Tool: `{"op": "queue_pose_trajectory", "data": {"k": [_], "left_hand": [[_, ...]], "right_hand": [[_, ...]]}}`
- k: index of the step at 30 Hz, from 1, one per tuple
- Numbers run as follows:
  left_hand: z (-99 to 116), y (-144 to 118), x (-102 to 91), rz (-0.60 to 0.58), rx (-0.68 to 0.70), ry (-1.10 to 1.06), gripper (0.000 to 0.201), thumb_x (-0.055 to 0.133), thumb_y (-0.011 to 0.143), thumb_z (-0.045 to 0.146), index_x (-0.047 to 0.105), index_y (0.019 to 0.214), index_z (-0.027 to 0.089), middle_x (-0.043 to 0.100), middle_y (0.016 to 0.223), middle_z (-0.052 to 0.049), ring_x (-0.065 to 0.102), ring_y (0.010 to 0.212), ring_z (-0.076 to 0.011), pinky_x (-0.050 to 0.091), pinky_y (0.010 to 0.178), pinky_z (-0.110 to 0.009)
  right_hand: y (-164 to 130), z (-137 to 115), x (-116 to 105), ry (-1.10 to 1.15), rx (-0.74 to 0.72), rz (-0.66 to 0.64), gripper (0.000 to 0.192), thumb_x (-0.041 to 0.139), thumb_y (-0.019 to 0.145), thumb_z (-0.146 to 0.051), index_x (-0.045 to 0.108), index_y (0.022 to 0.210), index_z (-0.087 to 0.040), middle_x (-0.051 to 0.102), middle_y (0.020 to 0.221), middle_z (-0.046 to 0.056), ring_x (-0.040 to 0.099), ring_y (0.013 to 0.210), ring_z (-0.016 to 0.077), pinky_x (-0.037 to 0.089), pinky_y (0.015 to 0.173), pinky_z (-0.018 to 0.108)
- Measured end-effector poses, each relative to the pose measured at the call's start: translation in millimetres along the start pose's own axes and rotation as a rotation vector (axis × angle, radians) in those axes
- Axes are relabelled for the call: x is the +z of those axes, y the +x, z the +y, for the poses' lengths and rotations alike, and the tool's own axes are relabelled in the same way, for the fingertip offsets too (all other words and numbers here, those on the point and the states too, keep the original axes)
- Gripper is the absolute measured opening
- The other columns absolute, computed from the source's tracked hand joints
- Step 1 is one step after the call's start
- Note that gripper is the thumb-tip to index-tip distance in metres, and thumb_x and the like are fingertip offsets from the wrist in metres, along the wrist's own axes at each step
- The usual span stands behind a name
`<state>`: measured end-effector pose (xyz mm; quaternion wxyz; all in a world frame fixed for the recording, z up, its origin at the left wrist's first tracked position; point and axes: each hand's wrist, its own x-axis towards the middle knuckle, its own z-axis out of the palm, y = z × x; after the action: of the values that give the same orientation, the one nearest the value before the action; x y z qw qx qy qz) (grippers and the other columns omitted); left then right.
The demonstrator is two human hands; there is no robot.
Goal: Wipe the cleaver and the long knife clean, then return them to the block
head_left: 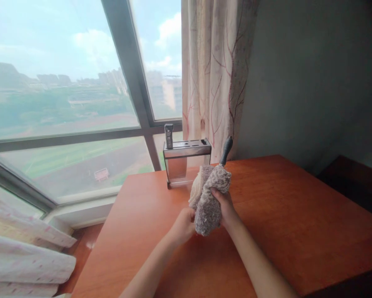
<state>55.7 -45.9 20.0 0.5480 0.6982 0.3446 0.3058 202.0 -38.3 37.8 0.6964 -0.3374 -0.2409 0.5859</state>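
Observation:
My left hand (pixel 183 224) and my right hand (pixel 226 207) both grip a fluffy grey and cream cloth (pixel 208 198) held above the orange wooden table (pixel 282 223). The cloth is wrapped around a utensil whose black handle (pixel 226 150) sticks up out of the top, tilted right. What lies inside the cloth is hidden. Just behind my hands stands a steel knife block (pixel 186 163) with one grey-handled tool (pixel 169 135) in its left slot.
A big window (pixel 64 103) fills the left and back. A patterned curtain (pixel 218 74) hangs behind the block. White fabric (pixel 24 256) lies at the lower left. A dark low cabinet (pixel 353 182) stands to the right of the table.

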Motion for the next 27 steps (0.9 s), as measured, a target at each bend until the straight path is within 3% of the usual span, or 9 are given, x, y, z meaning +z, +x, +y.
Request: {"op": "queue_pose_trajectory", "data": {"k": [7, 10, 15, 20, 24, 27], "left_hand": [[-2, 1, 0.3, 0.083, 0.124, 0.439, 0.010, 0.061, 0.070, 0.015, 0.058, 0.061, 0.012, 0.045, 0.054, 0.004, 0.041, 0.053, -0.0084, 0.029, 0.050, -0.018], [5, 0, 2.3, 0.019, 0.131, 0.473, 0.006, 0.059, 0.072, 0.015, 0.060, 0.066, 0.013, 0.050, 0.056, 0.003, 0.045, 0.053, -0.0090, 0.032, 0.051, -0.019], [12, -5, 3.7, -0.082, 0.137, 0.324, 0.016, 0.049, 0.074, 0.008, 0.064, 0.077, 0.014, 0.060, 0.066, -0.001, 0.054, 0.059, -0.0121, 0.039, 0.056, -0.020], [10, -5, 3.8, -0.131, -0.062, -0.101, 0.015, 0.056, 0.077, 0.021, 0.065, 0.069, 0.011, 0.061, 0.060, -0.003, 0.056, 0.058, -0.0150, 0.043, 0.055, -0.024], [13, -5, 1.9, -0.091, -0.104, -0.261, 0.033, 0.064, 0.076, 0.042, 0.069, 0.073, 0.009, 0.062, 0.062, -0.005, 0.056, 0.060, -0.0163, 0.044, 0.060, -0.027], [15, -3, 1.3, -0.011, -0.086, -0.279, 0.037, 0.067, 0.074, 0.047, 0.070, 0.076, 0.010, 0.062, 0.063, -0.005, 0.056, 0.062, -0.0169, 0.044, 0.062, -0.028]], "right_hand": [[7, -13, -4, 0.082, -0.078, 0.140, 0.040, 0.076, 0.064, -0.041, 0.062, 0.097, -0.022, 0.072, 0.087, -0.001, 0.066, 0.082, 0.0218, 0.052, 0.070, 0.031], [11, -18, -9, 0.102, -0.049, 0.150, 0.043, 0.075, 0.065, -0.044, 0.063, 0.099, -0.021, 0.073, 0.087, 0.001, 0.066, 0.084, 0.0226, 0.053, 0.070, 0.031], [12, -18, -15, 0.129, -0.020, 0.120, 0.044, 0.075, 0.066, -0.044, 0.063, 0.102, -0.021, 0.073, 0.082, 0.000, 0.067, 0.082, 0.0221, 0.053, 0.072, 0.031], [4, -11, -11, 0.103, 0.101, -0.013, 0.042, 0.079, 0.059, -0.039, 0.065, 0.094, -0.021, 0.071, 0.071, -0.001, 0.068, 0.075, 0.0228, 0.053, 0.069, 0.031], [1, -10, -6, 0.046, 0.143, -0.085, 0.039, 0.080, 0.059, -0.036, 0.066, 0.091, -0.020, 0.070, 0.066, -0.001, 0.067, 0.072, 0.0227, 0.052, 0.067, 0.032], [1, -13, -6, 0.006, 0.088, -0.071, 0.036, 0.080, 0.058, -0.033, 0.066, 0.089, -0.020, 0.071, 0.072, -0.001, 0.066, 0.071, 0.0207, 0.051, 0.066, 0.030]]}}
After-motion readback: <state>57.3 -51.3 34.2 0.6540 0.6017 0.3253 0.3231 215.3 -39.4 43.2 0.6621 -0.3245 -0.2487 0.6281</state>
